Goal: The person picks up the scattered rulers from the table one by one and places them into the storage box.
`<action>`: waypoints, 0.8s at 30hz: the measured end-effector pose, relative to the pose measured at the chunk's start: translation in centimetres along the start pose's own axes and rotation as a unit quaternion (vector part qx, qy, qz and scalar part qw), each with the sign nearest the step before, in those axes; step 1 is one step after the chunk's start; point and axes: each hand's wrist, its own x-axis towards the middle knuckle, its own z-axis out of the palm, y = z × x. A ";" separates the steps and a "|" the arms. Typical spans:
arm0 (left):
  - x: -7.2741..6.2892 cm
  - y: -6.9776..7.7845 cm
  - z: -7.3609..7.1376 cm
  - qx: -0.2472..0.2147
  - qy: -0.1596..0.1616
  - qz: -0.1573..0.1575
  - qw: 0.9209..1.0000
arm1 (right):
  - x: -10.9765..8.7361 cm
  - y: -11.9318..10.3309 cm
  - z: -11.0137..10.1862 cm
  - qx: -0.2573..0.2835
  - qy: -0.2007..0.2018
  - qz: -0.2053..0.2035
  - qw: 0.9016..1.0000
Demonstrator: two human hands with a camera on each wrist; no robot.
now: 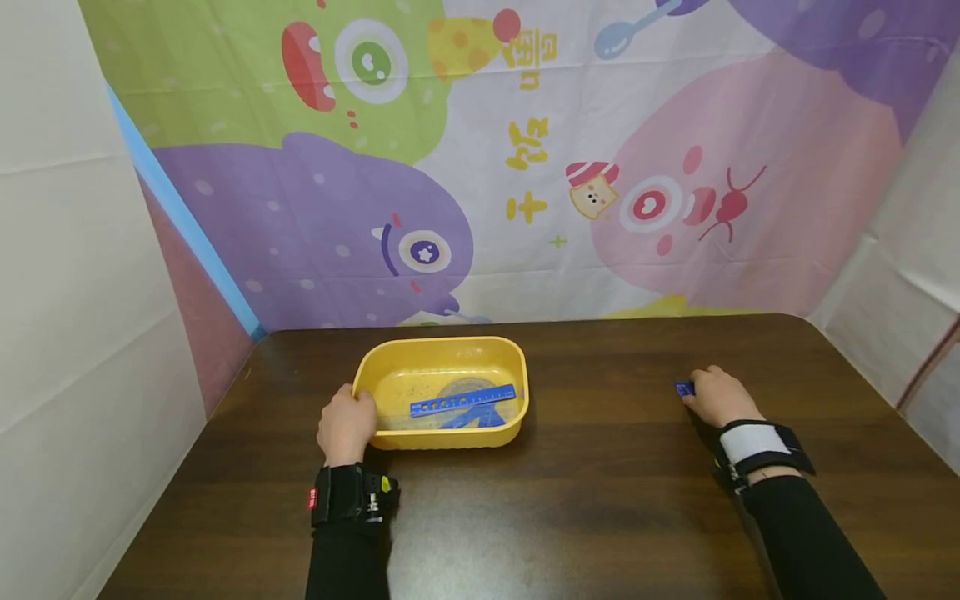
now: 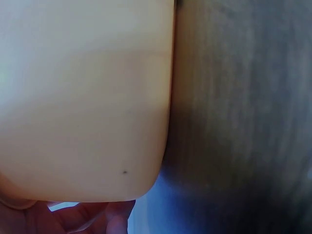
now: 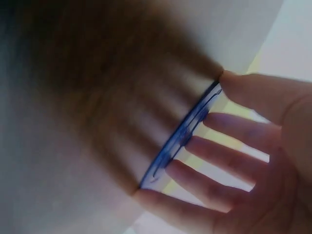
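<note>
My left hand (image 1: 347, 427) grips the left rim of a yellow plastic basin (image 1: 450, 439), thumb at the rim; in the left wrist view the fingers (image 2: 83, 217) curl at its edge. Inside lie a blue ruler (image 1: 462, 400) with holes and, partly under it, a blue set square (image 1: 483, 416). A greyish rounded shape is behind them, too unclear to name. Far to the right, my right hand (image 1: 722, 397) holds a thin blue plastic piece (image 3: 180, 131) low at the tabletop. The thumb and fingertips meet its edge. Its full shape is hidden.
The dark wooden table (image 1: 570, 500) ends at a printed cartoon cloth (image 1: 525, 283) behind. White cloth walls (image 1: 82, 250) close in the left and right sides. Each wrist wears a black strap with a camera.
</note>
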 end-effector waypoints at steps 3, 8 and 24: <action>0.0 0.0 -0.1 -0.005 0.002 0.000 1.000 | 0.0 -0.4 -0.2 -0.005 -0.008 0.003 1.000; 0.1 -0.1 -0.1 -0.002 -0.005 -0.001 1.000 | -0.1 -0.8 -0.3 -0.004 -0.012 0.012 1.000; -0.2 0.0 -0.3 -0.002 -0.011 0.002 1.000 | 0.3 -0.2 -1.4 -0.035 -0.049 -0.056 0.997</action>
